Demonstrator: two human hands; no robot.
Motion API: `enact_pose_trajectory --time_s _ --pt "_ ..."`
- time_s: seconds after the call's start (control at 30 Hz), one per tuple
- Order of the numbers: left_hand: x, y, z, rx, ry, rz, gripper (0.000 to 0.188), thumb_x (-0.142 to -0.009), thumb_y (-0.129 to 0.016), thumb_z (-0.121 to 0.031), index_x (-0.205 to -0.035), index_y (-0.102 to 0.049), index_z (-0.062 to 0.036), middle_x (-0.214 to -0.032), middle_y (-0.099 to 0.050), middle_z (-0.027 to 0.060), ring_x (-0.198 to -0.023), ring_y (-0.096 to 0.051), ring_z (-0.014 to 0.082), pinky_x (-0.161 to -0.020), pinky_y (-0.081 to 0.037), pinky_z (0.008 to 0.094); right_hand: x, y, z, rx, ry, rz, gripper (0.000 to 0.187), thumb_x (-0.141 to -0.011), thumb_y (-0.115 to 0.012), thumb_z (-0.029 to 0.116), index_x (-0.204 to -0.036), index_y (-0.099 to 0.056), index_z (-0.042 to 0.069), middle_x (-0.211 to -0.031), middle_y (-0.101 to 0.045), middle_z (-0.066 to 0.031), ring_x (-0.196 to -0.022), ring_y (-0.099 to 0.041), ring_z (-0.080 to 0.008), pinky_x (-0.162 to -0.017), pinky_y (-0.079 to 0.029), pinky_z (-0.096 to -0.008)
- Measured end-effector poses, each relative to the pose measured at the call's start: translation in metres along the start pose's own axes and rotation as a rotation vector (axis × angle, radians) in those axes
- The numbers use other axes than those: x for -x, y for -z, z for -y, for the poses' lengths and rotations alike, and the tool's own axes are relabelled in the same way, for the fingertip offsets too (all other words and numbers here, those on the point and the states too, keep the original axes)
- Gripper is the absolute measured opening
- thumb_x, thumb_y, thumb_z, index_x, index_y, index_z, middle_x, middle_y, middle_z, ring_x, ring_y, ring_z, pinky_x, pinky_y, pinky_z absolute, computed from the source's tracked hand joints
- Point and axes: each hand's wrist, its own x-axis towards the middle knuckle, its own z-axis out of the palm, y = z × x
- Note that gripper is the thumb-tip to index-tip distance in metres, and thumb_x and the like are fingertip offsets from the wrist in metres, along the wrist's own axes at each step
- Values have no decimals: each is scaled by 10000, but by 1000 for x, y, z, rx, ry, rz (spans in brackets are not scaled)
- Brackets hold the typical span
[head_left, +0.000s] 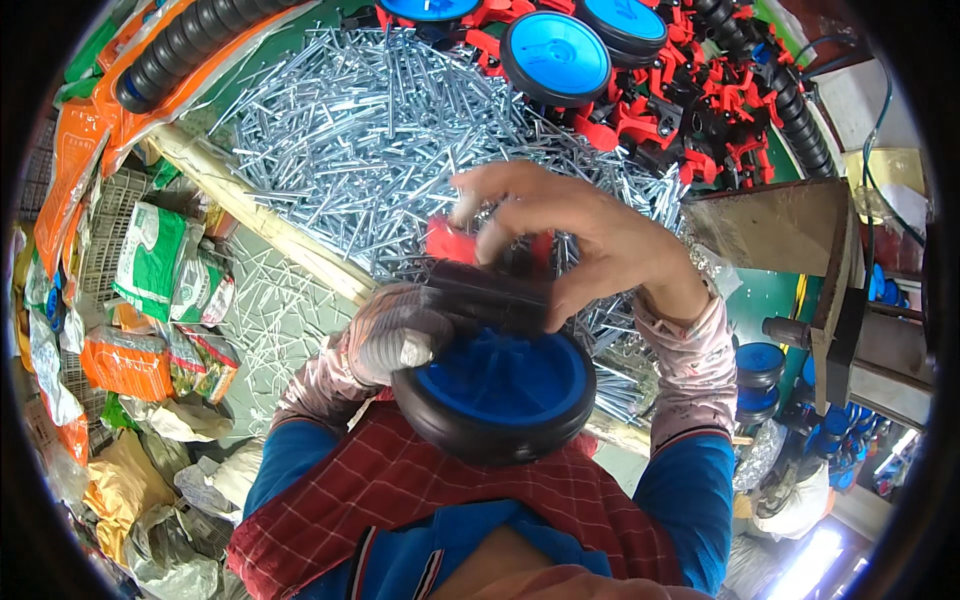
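Note:
A blue-centred wheel with a black tyre [500, 395] is held in front of my apron, its blue face upward. Above it is a black wheel bracket with red parts [490, 295], blurred by motion. My left hand [395, 335], in a striped glove, is closed around the bracket's left end. My right hand [590, 235], bare, arches over the bracket from the right. Its thumb is at the black end and its bent fingers reach the red part. Whether wheel and bracket are joined cannot be seen.
A big heap of metal pins [360, 130] covers the bench behind my hands, edged by a wooden strip [260, 215]. Red and black brackets [690, 110] and blue wheels [557, 58] pile up at the far right. A metal-and-wood fixture [820, 270] stands at right; bags [150, 260] lie left.

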Motion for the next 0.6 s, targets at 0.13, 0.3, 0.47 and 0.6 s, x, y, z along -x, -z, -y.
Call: enact_pose_trajectory --time_s 0.13,0.3,0.47,0.6 --pt "10 6 0 88 224 -80 202 -668 -713 -165 -841 -640 -92 -850 -642 87 -805 -668 322 -714 -558 431 -12 -10 39 109 -575 181 604 -723 -832 481 -1114 -651 57 -966 -657 -144 -925 -663 -321 -833 -513 -390" --pt "-18 36 -12 -376 -398 -49 268 -505 -645 -174 -770 -625 -137 -800 -609 50 -733 -631 257 -620 -522 392 8 9 8 37 -465 -115 592 -882 -654 502 -1195 -608 1 -1124 -663 -175 -1079 -632 -330 -938 -478 -407" --pt "-32 25 -20 -332 -473 -3 270 -488 -632 -152 -753 -625 -102 -814 -621 53 -748 -632 256 -627 -530 372 34 48 -102 1269 -387 -432 674 -823 -731 441 -1372 -492 133 -1187 -602 -146 -1174 -529 -337 -1051 -363 -473" --pt "-16 2 -17 -302 -426 31 152 -542 -666 -179 -652 -569 -139 -745 -584 55 -698 -593 280 -606 -462 418 34 43 -85 1139 -363 -505 617 -833 -752 328 -1360 -517 112 -1086 -592 -145 -1106 -546 -340 -1064 -379 -428"
